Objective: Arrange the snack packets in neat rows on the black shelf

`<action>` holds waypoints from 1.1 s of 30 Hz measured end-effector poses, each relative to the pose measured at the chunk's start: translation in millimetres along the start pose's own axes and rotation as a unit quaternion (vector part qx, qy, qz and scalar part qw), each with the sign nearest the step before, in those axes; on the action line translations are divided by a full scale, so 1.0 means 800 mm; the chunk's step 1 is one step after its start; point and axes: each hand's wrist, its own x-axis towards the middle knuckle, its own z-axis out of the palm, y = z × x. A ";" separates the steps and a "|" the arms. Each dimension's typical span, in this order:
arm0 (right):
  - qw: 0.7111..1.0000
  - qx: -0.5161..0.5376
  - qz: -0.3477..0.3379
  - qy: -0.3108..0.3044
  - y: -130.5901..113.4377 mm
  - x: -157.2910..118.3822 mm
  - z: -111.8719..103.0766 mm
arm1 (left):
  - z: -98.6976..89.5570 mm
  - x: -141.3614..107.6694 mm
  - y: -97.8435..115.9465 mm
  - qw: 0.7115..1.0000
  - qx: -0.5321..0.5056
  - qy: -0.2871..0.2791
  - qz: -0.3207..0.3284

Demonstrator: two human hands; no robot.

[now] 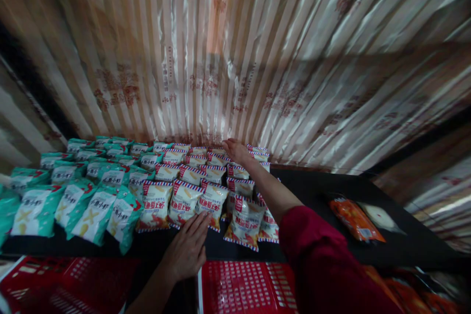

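Note:
My left hand [189,245] lies at the front of the shelf with its fingers stretched out. Its fingertips touch the lower part of a white and red snack bag [212,201] in the front row. My right hand [237,151] reaches over the same group to the back row, near the striped wall. Its fingers are extended to the left above a rear snack bag [218,159], and nothing shows in them. A front snack bag [246,223] stands below my right forearm, slightly forward of its neighbours. The forearm covers some bags behind it.
Several teal and white snack bags [91,213] stand in rows at the left. On the black shelf [301,184] at the right lie an orange packet [355,218] and a pale packet [379,217]. Red baskets [246,287] sit below. A striped plastic sheet [221,59] hangs behind.

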 end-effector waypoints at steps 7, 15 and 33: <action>0.984 0.102 -0.075 0.128 0.016 -0.131 -0.009 | -0.005 -0.001 0.001 1.000 -0.006 -0.022 0.007; 0.944 0.220 0.002 0.244 0.006 -0.293 0.014 | -0.001 -0.006 0.002 1.000 -0.023 -0.002 0.006; 0.906 0.276 0.136 0.292 -0.067 -0.379 0.145 | 0.007 -0.009 0.001 1.000 -0.007 0.017 0.001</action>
